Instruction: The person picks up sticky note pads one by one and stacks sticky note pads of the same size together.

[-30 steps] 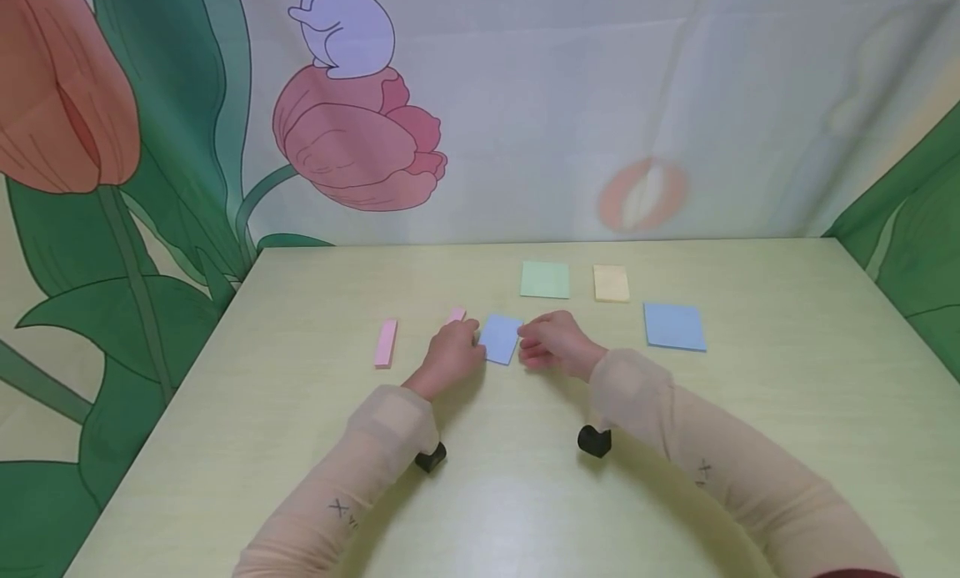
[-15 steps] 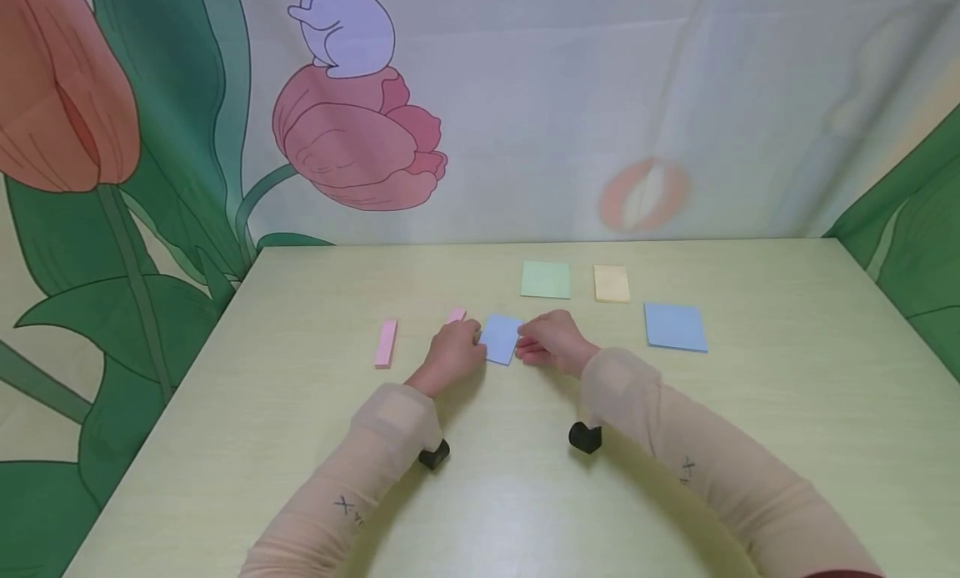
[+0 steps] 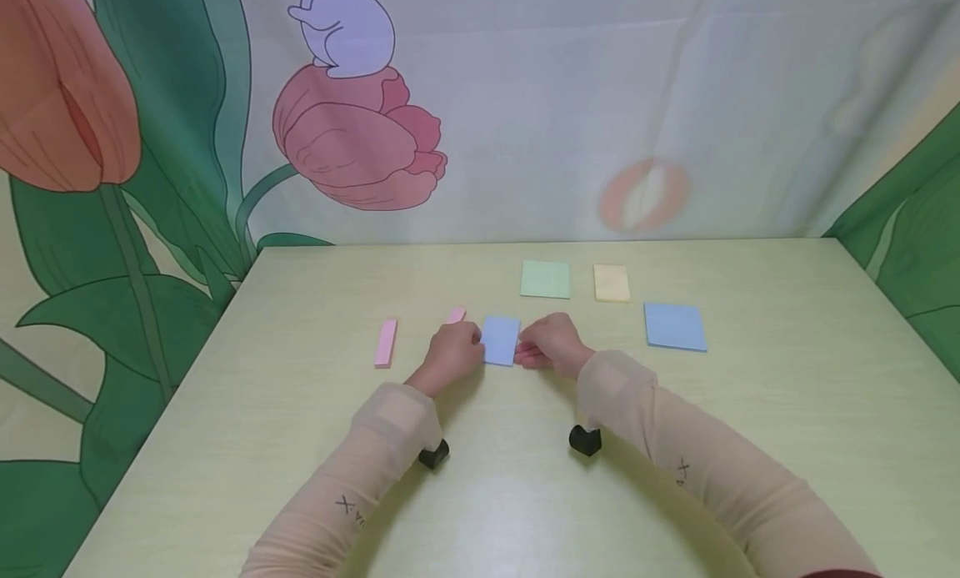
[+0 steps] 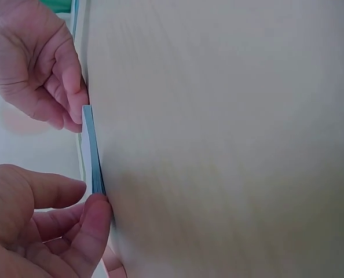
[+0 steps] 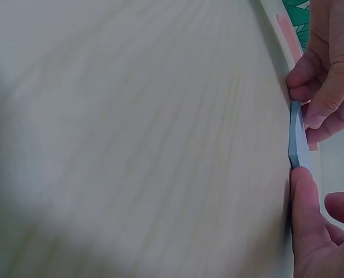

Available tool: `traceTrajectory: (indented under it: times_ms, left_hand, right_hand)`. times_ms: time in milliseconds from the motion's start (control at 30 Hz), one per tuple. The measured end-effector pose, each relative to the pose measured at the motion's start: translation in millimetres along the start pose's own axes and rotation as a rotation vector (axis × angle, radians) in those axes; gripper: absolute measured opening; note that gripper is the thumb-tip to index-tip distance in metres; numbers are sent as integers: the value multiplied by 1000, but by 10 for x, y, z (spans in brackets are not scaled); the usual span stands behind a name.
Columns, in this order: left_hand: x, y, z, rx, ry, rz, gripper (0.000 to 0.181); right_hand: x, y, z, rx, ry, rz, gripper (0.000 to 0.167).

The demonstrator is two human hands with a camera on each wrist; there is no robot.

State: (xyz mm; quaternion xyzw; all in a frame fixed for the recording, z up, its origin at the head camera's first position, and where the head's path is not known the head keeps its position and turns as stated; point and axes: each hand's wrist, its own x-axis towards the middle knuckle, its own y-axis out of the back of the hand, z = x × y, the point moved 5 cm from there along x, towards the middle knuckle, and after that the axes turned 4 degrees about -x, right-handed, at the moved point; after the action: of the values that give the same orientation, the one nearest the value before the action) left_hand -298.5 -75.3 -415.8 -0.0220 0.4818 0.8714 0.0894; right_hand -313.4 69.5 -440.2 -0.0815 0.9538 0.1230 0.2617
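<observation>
A small light-blue sticky note pad (image 3: pixel 500 341) lies between both hands on the table; its layered edge shows in the left wrist view. At its left side, my left hand (image 3: pixel 452 349) pinches the near corner with curled thumb and index finger. My right hand (image 3: pixel 551 342) is at the opposite side, and in the right wrist view its thumb tip touches the pad's end while the index finger stands apart. Partly hidden behind the left hand is a narrow pink sticky note pad (image 3: pixel 456 314).
Another pink strip pad (image 3: pixel 386 343) lies to the left. Farther back are a green pad (image 3: pixel 545 279) and a pale yellow pad (image 3: pixel 612 283). A larger blue pad (image 3: pixel 675 326) is on the right. A printed curtain (image 3: pixel 525 144) hangs behind the table (image 3: pixel 510 478).
The small blue pad has turned slightly and now sits straighter. My right hand has shifted a little left and down; the left hand is almost still.
</observation>
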Motion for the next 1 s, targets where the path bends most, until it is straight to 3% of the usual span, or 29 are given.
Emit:
traceTrajectory:
  times_ms: [300, 567, 1000]
  left_hand:
    - [0, 4, -25, -25, 26, 3, 18]
    - [-4, -23, -56, -68, 66, -43, 8]
    - [-19, -56, -74, -105, 86, -95, 15]
  right_hand:
    - [-9, -14, 17, -55, 14, -10, 21]
    - [-5, -28, 42, -121, 6, -18, 16]
    - [-16, -47, 64, -218, 2, -58, 10]
